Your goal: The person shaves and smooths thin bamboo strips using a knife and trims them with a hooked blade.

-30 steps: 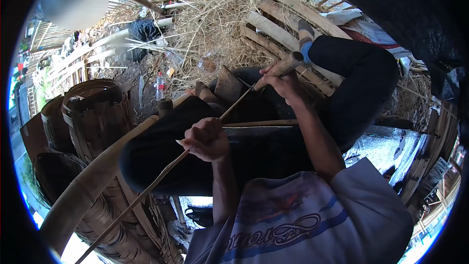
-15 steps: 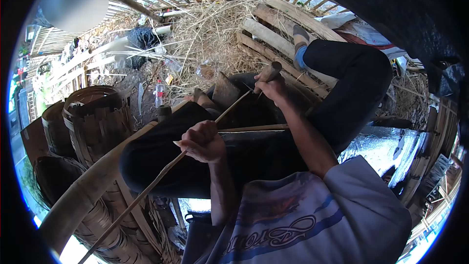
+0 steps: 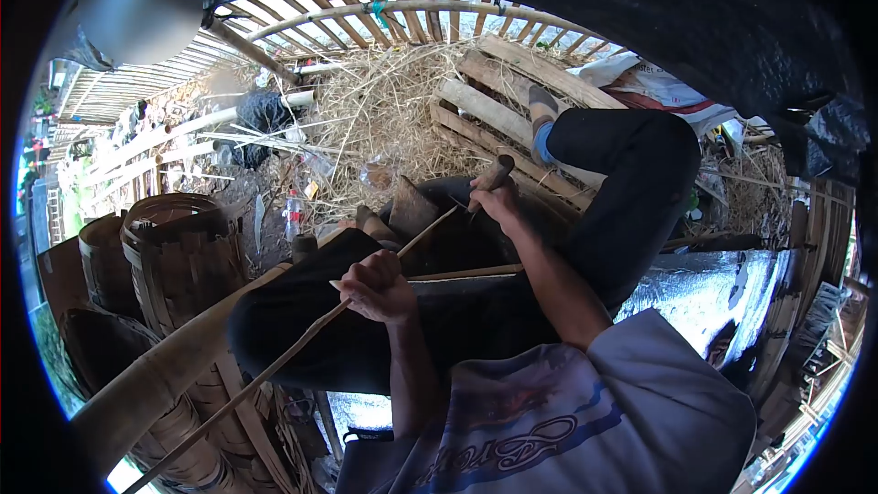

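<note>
My left hand (image 3: 376, 286) is closed in a fist round a long thin bamboo stick (image 3: 274, 364). The stick slants from the lower left, over my lap, up to my right hand (image 3: 495, 200). That hand grips a tool with a thick wooden handle (image 3: 497, 170), apparently a knife; its thin dark blade is mostly hidden below my fist, against the stick's upper end. Another bamboo strip (image 3: 476, 272) lies across my lap beneath my hands. A flat wooden piece (image 3: 412, 209) stands just beyond the stick.
Left of my knee are a thick bamboo pole (image 3: 165, 366) and rolled bamboo sheets (image 3: 178, 242). A plastic bottle (image 3: 294, 213) stands on the ground ahead. Straw (image 3: 384, 110) and wooden planks (image 3: 494, 114) lie before a slatted bamboo fence (image 3: 402, 14).
The head view has shifted slightly, so my legs and the planks sit further left. Both hands keep their grips, and the blade remains near the stick's upper end.
</note>
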A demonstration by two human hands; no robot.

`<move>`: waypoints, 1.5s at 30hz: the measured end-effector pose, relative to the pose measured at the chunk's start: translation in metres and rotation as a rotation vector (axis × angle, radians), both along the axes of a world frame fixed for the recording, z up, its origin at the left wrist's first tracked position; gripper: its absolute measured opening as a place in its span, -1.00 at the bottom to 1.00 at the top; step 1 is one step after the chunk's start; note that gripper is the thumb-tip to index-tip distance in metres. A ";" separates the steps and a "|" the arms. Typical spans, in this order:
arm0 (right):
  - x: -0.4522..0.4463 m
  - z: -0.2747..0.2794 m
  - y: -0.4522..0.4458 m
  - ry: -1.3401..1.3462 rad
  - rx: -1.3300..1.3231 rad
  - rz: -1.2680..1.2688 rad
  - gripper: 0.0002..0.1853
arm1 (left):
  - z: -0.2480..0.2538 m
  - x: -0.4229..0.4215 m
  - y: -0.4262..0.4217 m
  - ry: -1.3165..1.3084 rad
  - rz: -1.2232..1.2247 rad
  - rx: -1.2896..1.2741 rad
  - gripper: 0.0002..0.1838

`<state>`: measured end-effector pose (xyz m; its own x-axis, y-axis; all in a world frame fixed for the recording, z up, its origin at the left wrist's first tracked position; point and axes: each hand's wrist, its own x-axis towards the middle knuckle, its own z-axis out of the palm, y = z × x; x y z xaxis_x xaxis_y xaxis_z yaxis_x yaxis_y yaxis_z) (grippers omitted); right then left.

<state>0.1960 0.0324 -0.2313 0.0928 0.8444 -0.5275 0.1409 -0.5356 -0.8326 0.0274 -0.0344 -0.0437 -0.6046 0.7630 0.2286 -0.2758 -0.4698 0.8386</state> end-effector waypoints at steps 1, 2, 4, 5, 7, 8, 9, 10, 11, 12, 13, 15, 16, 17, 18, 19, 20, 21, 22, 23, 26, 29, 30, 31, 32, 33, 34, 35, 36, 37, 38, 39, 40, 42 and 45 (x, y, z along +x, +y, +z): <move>0.000 0.009 0.004 0.003 -0.048 0.011 -0.78 | -0.001 0.001 0.004 0.015 -0.008 -0.002 -0.42; -0.001 0.017 0.004 0.004 -0.101 0.023 -0.79 | 0.001 0.003 0.006 0.008 -0.007 0.028 -0.42; -0.001 0.024 0.004 -0.052 -0.014 0.130 -0.79 | 0.004 0.003 0.007 0.022 0.050 -0.064 -0.43; 0.000 0.026 0.003 -0.102 0.013 0.165 -0.80 | 0.007 0.002 0.006 0.032 0.045 -0.068 -0.44; 0.000 0.023 0.003 -0.153 0.048 0.173 -0.80 | 0.007 0.003 0.006 0.019 0.044 -0.064 -0.44; 0.000 0.018 0.003 -0.108 0.023 0.172 -0.80 | 0.006 0.003 0.005 0.008 0.064 -0.075 -0.45; 0.000 0.010 0.001 -0.061 -0.005 0.174 -0.81 | 0.006 0.003 0.004 0.024 0.046 -0.065 -0.45; 0.001 0.001 0.001 -0.059 0.002 0.167 -0.81 | 0.005 0.003 0.004 0.027 0.040 -0.058 -0.45; 0.000 -0.008 0.000 -0.085 0.026 0.187 -0.81 | 0.005 0.003 0.004 -0.006 0.037 -0.061 -0.45; -0.001 -0.005 0.001 -0.108 0.050 0.205 -0.82 | 0.006 0.003 0.005 -0.036 0.031 -0.066 -0.45; -0.002 -0.003 0.001 -0.098 0.052 0.197 -0.82 | 0.008 0.002 0.005 -0.026 0.024 -0.064 -0.45; -0.001 0.002 0.000 -0.090 0.000 0.174 -0.81 | 0.011 0.002 0.005 0.002 0.026 -0.046 -0.45; 0.000 0.005 0.001 -0.082 0.004 0.168 -0.81 | 0.012 0.002 0.007 0.010 0.020 -0.042 -0.45; 0.000 0.016 0.002 -0.061 -0.013 0.172 -0.80 | 0.012 0.001 0.008 0.004 0.033 -0.015 -0.45; 0.001 0.022 0.003 -0.043 -0.030 0.176 -0.79 | 0.011 0.001 0.009 -0.004 0.047 0.012 -0.46; 0.000 0.019 0.002 -0.039 -0.029 0.171 -0.79 | 0.011 0.000 0.009 0.000 0.041 0.013 -0.46; 0.000 0.015 0.002 -0.071 -0.012 0.179 -0.79 | 0.011 0.000 0.009 0.015 0.029 -0.009 -0.47; 0.000 0.012 0.003 -0.105 0.007 0.187 -0.79 | 0.010 0.000 0.010 0.028 0.016 -0.029 -0.49; 0.001 0.008 0.002 -0.102 0.006 0.181 -0.79 | 0.011 0.000 0.010 0.031 0.011 -0.030 -0.49; 0.001 0.005 0.001 -0.095 -0.003 0.196 -0.78 | 0.011 0.001 0.010 0.038 0.029 -0.030 -0.48; 0.001 0.016 0.002 -0.079 -0.001 0.172 -0.79 | 0.008 0.001 0.011 0.050 0.053 -0.032 -0.48; -0.002 0.014 0.005 -0.144 0.013 0.110 -0.80 | 0.009 0.003 0.014 0.059 0.063 -0.036 -0.47; -0.003 0.010 0.006 -0.220 0.017 0.092 -0.81 | 0.009 0.004 0.014 0.063 0.071 -0.038 -0.47; -0.003 -0.001 0.008 -0.220 0.017 0.092 -0.81 | 0.010 0.005 0.016 0.062 0.071 -0.039 -0.47; -0.002 -0.012 0.008 -0.237 0.050 0.070 -0.81 | 0.011 0.005 0.016 0.063 0.074 -0.047 -0.47; -0.002 -0.015 0.010 -0.244 0.060 0.069 -0.82 | 0.011 0.005 0.015 0.064 0.080 -0.057 -0.47; -0.001 -0.013 0.011 -0.251 0.070 0.067 -0.82 | 0.010 0.005 0.016 0.065 0.094 -0.070 -0.47; 0.000 -0.013 0.013 -0.151 0.069 0.041 -0.75 | 0.009 0.004 0.016 0.073 0.099 -0.062 -0.46; 0.000 -0.007 0.010 -0.051 0.058 0.009 -0.68 | 0.009 0.004 0.015 0.083 0.101 -0.061 -0.46; -0.001 0.006 0.013 -0.047 0.037 0.021 -0.68 | 0.014 0.009 0.020 0.045 0.172 -0.088 -0.45; -0.003 0.023 0.015 0.068 0.053 -0.045 -0.78 | 0.014 0.008 0.018 0.052 0.181 -0.111 -0.45; -0.007 0.028 0.013 0.125 0.060 -0.076 -0.82 | 0.014 0.006 0.016 0.057 0.152 -0.088 -0.45; -0.010 0.033 0.011 0.183 0.067 -0.107 -0.85 | 0.013 0.005 0.016 0.056 0.123 -0.046 -0.44; -0.015 0.037 0.007 0.185 0.138 -0.122 -0.86 | 0.010 0.002 0.011 0.047 0.138 -0.057 -0.43; -0.021 0.049 0.005 0.217 0.165 -0.143 -0.81 | 0.009 0.000 0.008 0.054 0.231 -0.077 -0.43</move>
<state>0.1751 0.0373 -0.1821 0.1167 0.9068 -0.4052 -0.1164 -0.3927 -0.9123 0.0269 -0.0260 -0.0346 -0.7536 0.6223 0.2118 -0.1221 -0.4491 0.8851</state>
